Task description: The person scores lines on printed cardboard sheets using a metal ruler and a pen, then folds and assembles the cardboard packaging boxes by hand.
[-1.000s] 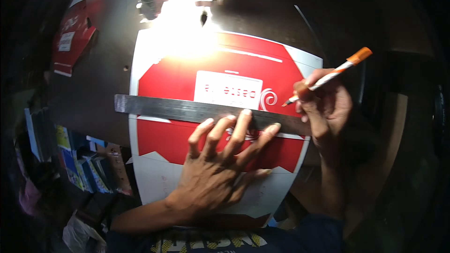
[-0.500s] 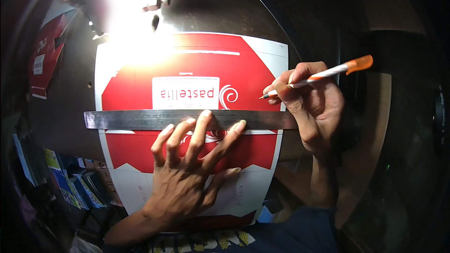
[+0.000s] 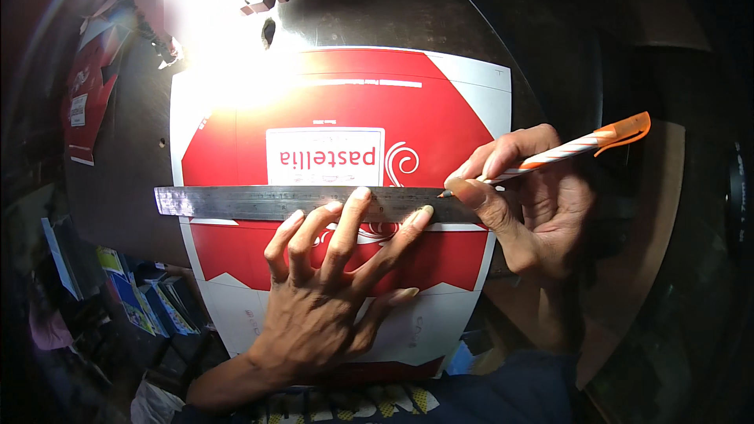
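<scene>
A printed red and white sheet (image 3: 330, 106) lies on the dark table with its lettering upside down to me. Across it, from left to right, rests a metal ruler (image 3: 228, 204). My left hand (image 3: 314, 314) is open, its spread fingertips pressing on the ruler's near edge. Between thumb and fingers of my right hand (image 3: 542, 204) is an orange and white striped pen (image 3: 561, 151), its orange cap fitted on the back end. The pen's tip is over the ruler's right part, close to its far edge; whether it touches cannot be told. My right hand hides the ruler's right end.
A bright lamp (image 3: 200, 8) glares at the back left and washes out the sheet's corner. Another red printed piece (image 3: 90, 102) lies at the far left. Booklets (image 3: 149, 298) are stacked below the table's left edge. A brown board (image 3: 652, 235) is on the right.
My right hand has brought the pen tip nearer to me, from the red area beyond the ruler down to the ruler. My left hand keeps its place on the ruler. The whole view has shifted slightly.
</scene>
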Tool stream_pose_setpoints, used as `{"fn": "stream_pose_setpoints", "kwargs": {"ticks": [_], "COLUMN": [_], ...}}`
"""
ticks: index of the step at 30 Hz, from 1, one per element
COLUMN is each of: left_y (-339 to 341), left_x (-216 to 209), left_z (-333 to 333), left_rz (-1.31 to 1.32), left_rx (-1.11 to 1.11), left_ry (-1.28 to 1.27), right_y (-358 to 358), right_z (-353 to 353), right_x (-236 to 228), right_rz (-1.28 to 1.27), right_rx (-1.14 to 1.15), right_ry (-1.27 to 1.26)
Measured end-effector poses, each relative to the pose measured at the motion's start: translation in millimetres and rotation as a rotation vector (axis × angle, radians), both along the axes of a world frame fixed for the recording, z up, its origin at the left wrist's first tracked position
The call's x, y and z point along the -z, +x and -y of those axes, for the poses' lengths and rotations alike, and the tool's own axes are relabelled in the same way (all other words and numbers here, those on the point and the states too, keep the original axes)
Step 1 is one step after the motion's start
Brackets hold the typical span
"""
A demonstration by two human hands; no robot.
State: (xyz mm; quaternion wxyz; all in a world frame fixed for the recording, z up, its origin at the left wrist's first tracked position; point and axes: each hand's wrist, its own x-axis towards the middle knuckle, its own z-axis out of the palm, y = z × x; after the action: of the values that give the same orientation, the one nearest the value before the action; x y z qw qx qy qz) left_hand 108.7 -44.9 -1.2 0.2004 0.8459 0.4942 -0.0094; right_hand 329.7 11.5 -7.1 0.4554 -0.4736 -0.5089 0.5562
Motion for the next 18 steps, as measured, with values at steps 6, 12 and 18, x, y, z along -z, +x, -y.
{"fn": "stream_pose_setpoints", "kwargs": {"ticks": [6,12,18], "left_y": [1,5,3], "left_x": [-6,-19,-12], "left_z": [-2,-3,6], "left_rz": [0.037,0.084,0.156], "left_rx": [0.003,0.004,-0.034], "left_ry": [-0.028,-0.051,0.018], "right_y": [-7,-11,-8], "right_z": [-5,-7,-5], "right_x": [-8,-11,6], "right_rz": [0.034,-0.104,-0.244], "right_rx": [-0.047,-0.07,0.01], "right_ry": [0.033,0.033,0.09]}}
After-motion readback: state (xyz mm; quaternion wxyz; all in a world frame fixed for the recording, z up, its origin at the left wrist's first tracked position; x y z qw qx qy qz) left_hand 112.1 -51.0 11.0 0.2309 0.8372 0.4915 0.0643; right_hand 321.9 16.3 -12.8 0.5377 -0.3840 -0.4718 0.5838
